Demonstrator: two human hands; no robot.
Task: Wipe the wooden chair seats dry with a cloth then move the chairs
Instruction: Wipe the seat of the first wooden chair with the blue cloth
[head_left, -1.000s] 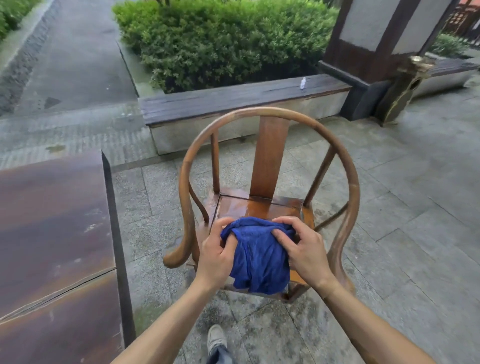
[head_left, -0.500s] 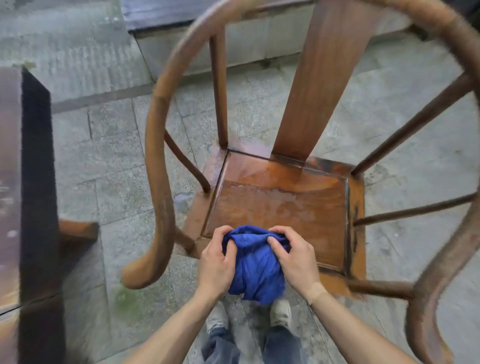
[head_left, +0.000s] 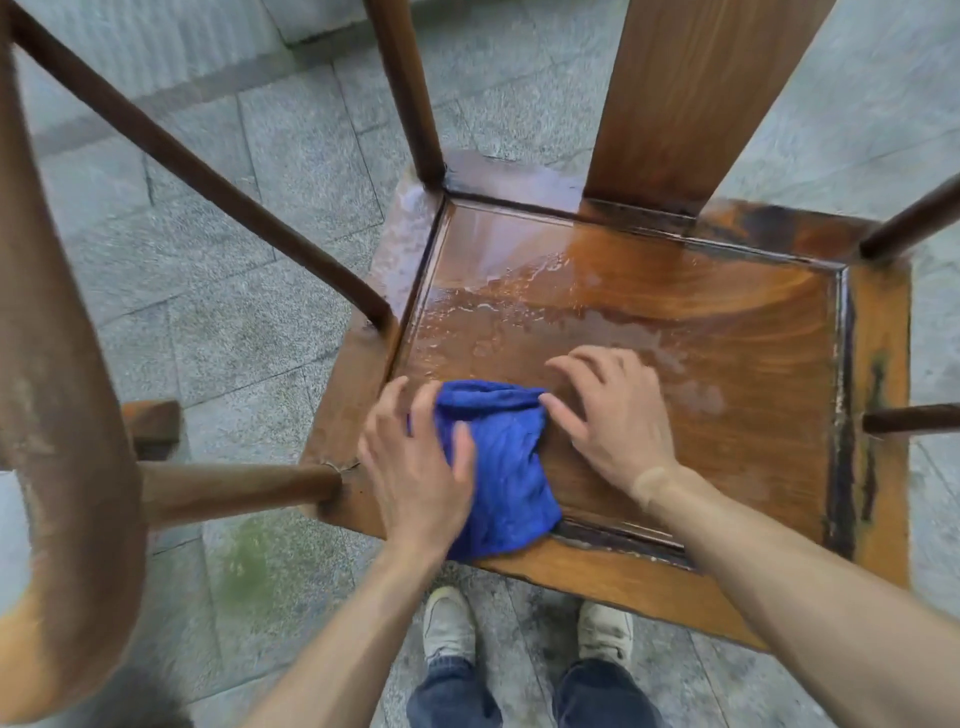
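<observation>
The wooden chair seat (head_left: 675, 332) fills the middle of the view, wet and glossy over its far left part. A crumpled blue cloth (head_left: 498, 467) lies on the seat's near left corner. My left hand (head_left: 415, 467) rests on the cloth's left side, thumb laid across it and fingers spread. My right hand (head_left: 613, 415) sits just right of the cloth with loosely curved fingers on the wood. Its thumb touches the cloth's upper right corner.
The chair's curved armrest (head_left: 67, 415) sweeps down the left edge, with spindles and the broad back splat (head_left: 691, 98) rising around the seat. My two shoes (head_left: 519, 629) stand on grey stone paving in front of the chair. A second wooden piece (head_left: 150, 426) shows at the left.
My head has leaned in close over the seat. The cloth, held bunched between both hands at the front edge, now lies on the seat, and both hands have loosened their grip.
</observation>
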